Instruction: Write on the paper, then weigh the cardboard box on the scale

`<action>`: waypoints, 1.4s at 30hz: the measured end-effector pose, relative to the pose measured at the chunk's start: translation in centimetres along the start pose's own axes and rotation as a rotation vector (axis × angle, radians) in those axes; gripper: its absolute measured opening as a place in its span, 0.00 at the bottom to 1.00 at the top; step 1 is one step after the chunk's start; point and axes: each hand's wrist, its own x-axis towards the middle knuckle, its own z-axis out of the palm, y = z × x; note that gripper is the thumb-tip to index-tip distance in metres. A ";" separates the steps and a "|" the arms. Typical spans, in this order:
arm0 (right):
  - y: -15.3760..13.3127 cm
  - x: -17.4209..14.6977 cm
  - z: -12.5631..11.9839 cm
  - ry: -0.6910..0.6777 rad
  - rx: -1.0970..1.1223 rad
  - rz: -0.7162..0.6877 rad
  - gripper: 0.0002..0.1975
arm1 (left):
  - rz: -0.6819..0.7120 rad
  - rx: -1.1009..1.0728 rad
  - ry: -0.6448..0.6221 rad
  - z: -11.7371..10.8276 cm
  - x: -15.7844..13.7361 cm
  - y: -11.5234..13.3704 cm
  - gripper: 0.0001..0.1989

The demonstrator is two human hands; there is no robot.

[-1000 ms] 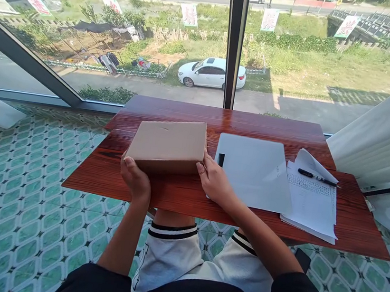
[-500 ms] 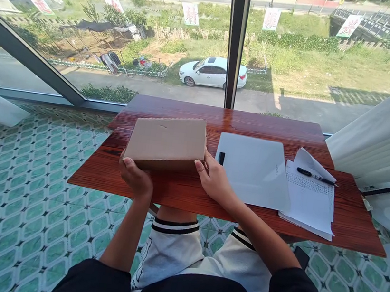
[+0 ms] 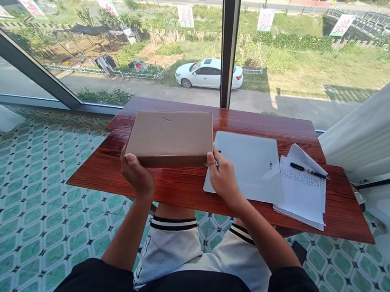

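Table [image 3: 101, 176] of glossy grained wood, matt cardboard box [image 3: 171, 134] with scuffed top over table, smooth grey panel [image 3: 251, 168] with low sheen on table, matt paper sheets [image 3: 303, 198] on table's right part, glossy floor tiles [image 3: 38, 192] below table, matt cloth curtain [image 3: 376, 105] right of table.

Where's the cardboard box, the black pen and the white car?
Cardboard box [image 3: 171, 135]: head view, middle of its top.
Black pen [image 3: 308, 171]: head view, middle of its barrel.
White car [image 3: 206, 78]: head view, its side.
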 end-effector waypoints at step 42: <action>3.5 -3.7 -16.4 0.630 -0.121 0.175 0.30 | 0.140 -0.116 -0.680 7.5 -9.5 8.9 0.36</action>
